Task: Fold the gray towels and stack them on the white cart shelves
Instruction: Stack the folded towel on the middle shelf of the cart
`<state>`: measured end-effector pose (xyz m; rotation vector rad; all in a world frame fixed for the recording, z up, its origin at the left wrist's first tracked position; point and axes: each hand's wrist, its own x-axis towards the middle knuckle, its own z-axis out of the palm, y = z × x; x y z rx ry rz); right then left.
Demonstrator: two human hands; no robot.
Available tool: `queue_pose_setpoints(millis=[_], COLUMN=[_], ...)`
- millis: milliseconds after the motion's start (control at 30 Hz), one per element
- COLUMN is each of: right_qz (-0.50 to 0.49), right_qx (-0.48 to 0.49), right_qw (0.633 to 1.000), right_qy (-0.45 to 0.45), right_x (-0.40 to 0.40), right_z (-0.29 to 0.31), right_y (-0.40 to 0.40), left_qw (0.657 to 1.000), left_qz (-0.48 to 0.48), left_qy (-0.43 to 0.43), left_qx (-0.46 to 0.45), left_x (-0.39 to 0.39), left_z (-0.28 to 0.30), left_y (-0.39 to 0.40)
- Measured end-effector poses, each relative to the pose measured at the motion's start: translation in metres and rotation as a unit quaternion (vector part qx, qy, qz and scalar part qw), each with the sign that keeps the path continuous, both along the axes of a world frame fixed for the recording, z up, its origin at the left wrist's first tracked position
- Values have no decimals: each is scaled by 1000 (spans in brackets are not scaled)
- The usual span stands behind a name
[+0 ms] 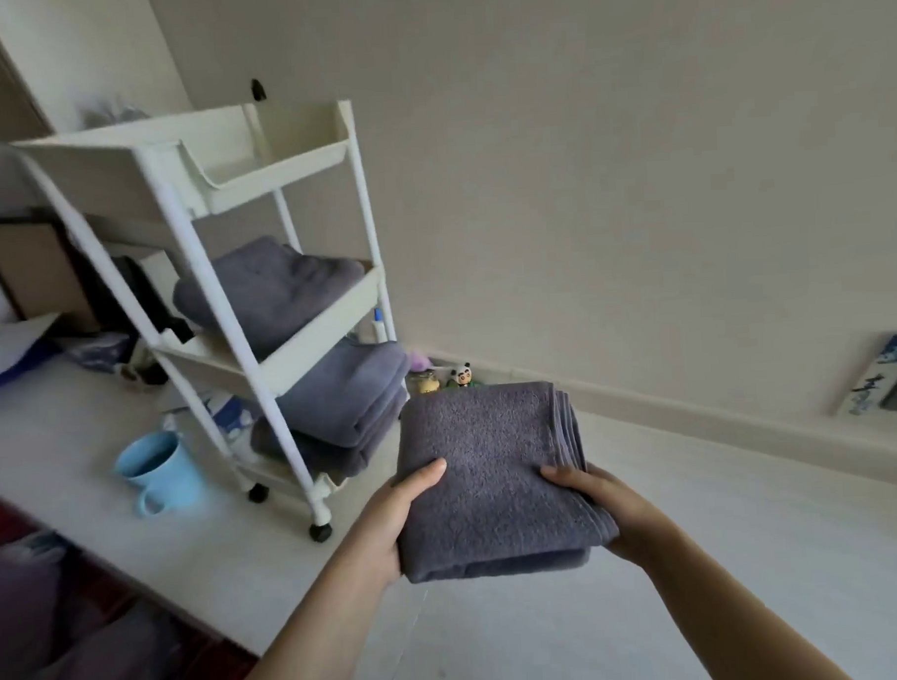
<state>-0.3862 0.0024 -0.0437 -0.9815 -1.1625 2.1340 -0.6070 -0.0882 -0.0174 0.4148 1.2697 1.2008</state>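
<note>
Towel [489,487], folded, soft, light: your left hand [392,522] and right hand [603,508] grip opposite edges; support underneath toward cart [326,288].

We saw a plain beige wall [608,153] meeting a pale floor [728,559] along a light baseboard [696,406], with soft, even light throughout the room.
</note>
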Motion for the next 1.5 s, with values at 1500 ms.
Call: queue_pose_setpoints(millis=[1500], right_qz=[-42], right_qx=[128], right_qw=[986], right_qy=[100], right_x=[-314], right_z=[128], right_y=[202], left_qw=[742], left_qz=[536], left_qy=[379], left_qx=[132], left_x=[-163], left_z=[90], left_y=[145])
